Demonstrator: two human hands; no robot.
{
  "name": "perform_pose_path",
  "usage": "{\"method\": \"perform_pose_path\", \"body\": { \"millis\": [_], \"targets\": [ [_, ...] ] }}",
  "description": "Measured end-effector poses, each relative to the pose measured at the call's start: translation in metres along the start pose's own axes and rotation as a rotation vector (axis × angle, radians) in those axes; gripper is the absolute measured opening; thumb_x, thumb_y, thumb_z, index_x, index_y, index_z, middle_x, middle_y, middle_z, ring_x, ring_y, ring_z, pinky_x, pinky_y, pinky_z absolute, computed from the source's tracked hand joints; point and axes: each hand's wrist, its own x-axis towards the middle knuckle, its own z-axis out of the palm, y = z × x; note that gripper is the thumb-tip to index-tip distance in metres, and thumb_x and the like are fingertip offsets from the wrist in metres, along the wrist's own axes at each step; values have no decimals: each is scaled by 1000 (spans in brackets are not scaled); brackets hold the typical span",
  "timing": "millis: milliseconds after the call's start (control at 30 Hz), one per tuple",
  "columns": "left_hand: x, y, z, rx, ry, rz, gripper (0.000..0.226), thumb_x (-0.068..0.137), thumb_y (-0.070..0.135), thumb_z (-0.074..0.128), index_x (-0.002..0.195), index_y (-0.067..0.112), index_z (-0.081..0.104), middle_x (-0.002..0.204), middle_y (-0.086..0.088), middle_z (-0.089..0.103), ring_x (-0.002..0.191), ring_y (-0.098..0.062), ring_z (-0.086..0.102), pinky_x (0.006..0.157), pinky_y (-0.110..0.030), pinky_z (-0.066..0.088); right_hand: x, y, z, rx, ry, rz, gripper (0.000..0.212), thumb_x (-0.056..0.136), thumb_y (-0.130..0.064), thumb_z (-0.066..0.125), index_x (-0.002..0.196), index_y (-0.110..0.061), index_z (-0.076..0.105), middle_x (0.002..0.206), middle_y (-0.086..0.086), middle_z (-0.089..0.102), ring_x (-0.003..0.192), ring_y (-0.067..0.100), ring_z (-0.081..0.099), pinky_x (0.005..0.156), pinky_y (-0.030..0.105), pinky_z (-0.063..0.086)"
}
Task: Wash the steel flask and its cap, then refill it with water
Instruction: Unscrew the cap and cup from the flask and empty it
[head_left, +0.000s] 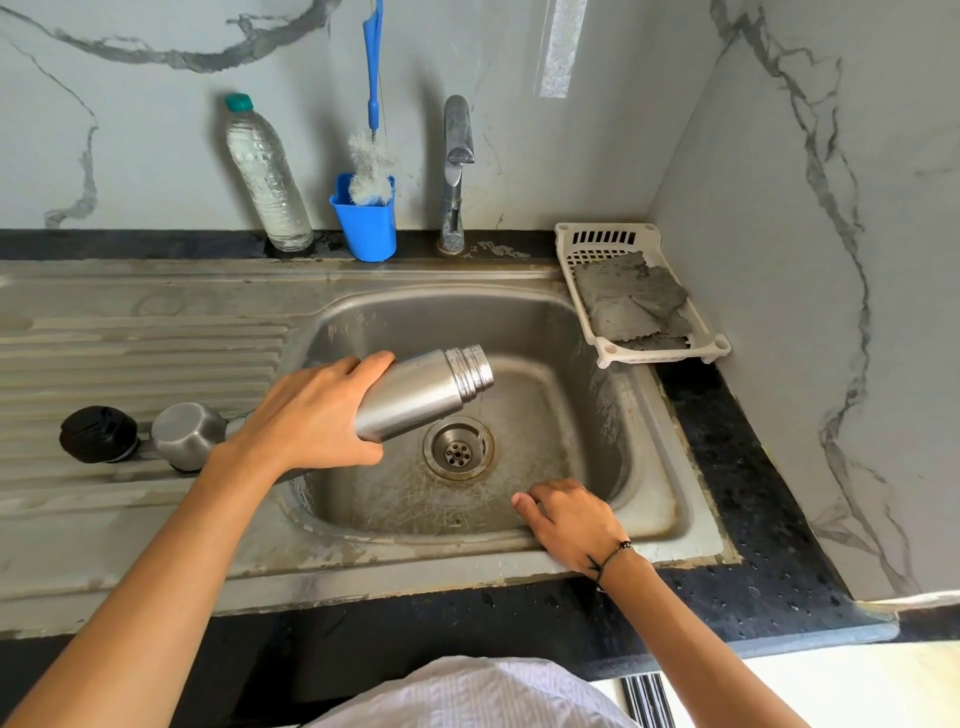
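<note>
The left hand (311, 415) is wrapped around the bottom end of the steel flask (426, 392), fingers over the top and thumb under it. The flask is tipped on its side in the middle of the frame, over the sink bowl (597, 415). Its open mouth points to the right, and a thin thread of water falls from the mouth toward the drain (458, 451) just below it.

The right hand (569, 522) holds nothing. Its fingers are loosely bent and rest on the near edge of the sink bowl, lower right of the middle. A dark thread band (610, 558) goes around that wrist.

At the left of the frame, on the ribbed draining board (130, 348), sit a black stopper (98, 434) and a steel cup cap (188, 435), side by side, the cup cap upside down.

Along the back wall, from left to right, stand a clear plastic bottle (267, 176) with a green top, a blue cup (365, 218) with a bottle brush (370, 169) in it, and the tap (456, 166). The tap looks shut off.

At the upper right of the sink is a white plastic tray (582, 249) with a grey cloth (631, 304) lying in it.
</note>
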Motion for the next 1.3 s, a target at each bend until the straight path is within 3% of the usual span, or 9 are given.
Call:
{"method": "perform_pose_path", "body": {
  "millis": [467, 767, 1000, 1300],
  "targets": [
    [-1, 1, 0, 8, -32, -16, 93, 69, 48, 68, 145, 29, 17, 131, 1, 51, 98, -19, 57, 66, -25, 38, -1, 0, -2, 9, 15, -16, 48, 98, -51, 25, 93, -16, 57, 98, 3, 60, 99, 20, 52, 80, 34, 44],
    [-1, -1, 2, -5, -66, -8, 95, 68, 48, 68, 145, 30, 16, 129, 3, 52, 96, -19, 57, 68, -27, 46, -1, 0, -1, 9, 25, -18, 48, 98, -51, 24, 92, -16, 57, 97, 3, 60, 98, 20, 53, 78, 33, 43],
    [0, -1, -3, -5, -102, -18, 94, 69, 46, 67, 145, 31, 16, 127, 4, 52, 86, -14, 49, 62, -25, 38, -1, 0, -1, 24, 29, -11, 48, 97, -52, 24, 91, -16, 57, 96, 2, 60, 98, 19, 53, 76, 33, 44],
    [1, 0, -2, 3, -102, -3, 93, 68, 46, 68, 144, 31, 17, 126, 4, 53, 92, -17, 55, 65, -25, 44, -1, 0, -1, 28, 33, -10, 49, 97, -52, 24, 93, -17, 58, 98, 1, 61, 100, 19, 52, 78, 33, 45]
  ]
}}
